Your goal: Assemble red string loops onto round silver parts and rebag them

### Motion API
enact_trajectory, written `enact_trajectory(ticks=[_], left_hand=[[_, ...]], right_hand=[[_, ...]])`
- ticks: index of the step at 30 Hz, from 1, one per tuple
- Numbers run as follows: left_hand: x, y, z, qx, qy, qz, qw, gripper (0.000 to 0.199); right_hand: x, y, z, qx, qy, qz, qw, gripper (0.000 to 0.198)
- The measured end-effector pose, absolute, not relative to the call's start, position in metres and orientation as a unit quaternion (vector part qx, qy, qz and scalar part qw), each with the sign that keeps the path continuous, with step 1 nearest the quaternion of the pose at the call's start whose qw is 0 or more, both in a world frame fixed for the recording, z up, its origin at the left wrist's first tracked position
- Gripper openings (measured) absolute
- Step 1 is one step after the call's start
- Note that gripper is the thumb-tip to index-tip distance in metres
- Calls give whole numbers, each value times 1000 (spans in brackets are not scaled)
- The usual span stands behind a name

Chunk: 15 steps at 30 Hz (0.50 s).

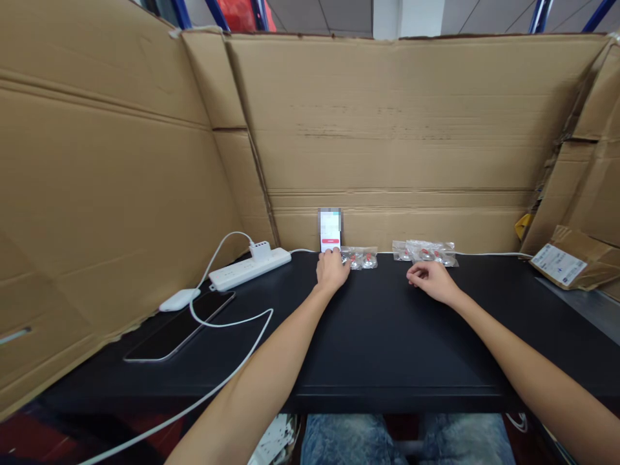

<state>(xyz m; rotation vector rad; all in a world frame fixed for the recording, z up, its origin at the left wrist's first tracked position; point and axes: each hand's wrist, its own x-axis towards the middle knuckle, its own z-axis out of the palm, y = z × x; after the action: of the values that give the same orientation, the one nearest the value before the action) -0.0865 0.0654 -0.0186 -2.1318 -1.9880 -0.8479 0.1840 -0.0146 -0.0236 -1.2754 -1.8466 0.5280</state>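
A smartphone (pixel 330 227) with a lit screen stands upright against the cardboard at the back of the desk. My left hand (pixel 332 270) is at its lower edge, fingertips over the bottom of the screen and thumb apart to the right; whether they touch the glass I cannot tell. Just right of that thumb lies a clear plastic packet (pixel 367 258) with small red-and-silver items inside. Several similar packets (pixel 424 250) overlap further right. In front of them my right hand (pixel 430 281) rests with its fingers curled in, and nothing shows in it.
On the left are a white power strip (pixel 249 268) with a charger, a white adapter (pixel 179 299) and a dark tablet (pixel 179 328). A white cable (pixel 242 363) loops across the desk's front left. Cardboard walls (pixel 411 116) enclose the desk; a labelled brown package (pixel 576 258) sits right.
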Motion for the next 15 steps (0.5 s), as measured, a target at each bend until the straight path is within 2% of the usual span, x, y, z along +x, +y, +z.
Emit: enact_trajectory(ticks=[3, 7, 10, 15], left_hand=[[-87, 61, -15, -732, -618, -272, 91, 33], [-86, 60, -14, -807, -534, -243, 72, 34], [-81, 58, -17, -836, -502, -211, 66, 43], [-74, 53, -22, -843, -501, -187, 64, 63]], right_hand=[[187, -15, -23, -521, -752, 135, 381, 14], [196, -10, -26, -548, -759, 2, 351, 20], [208, -3, -32, -577, -746, -88, 321, 33], [222, 2, -43, -618, -737, -118, 245, 54]])
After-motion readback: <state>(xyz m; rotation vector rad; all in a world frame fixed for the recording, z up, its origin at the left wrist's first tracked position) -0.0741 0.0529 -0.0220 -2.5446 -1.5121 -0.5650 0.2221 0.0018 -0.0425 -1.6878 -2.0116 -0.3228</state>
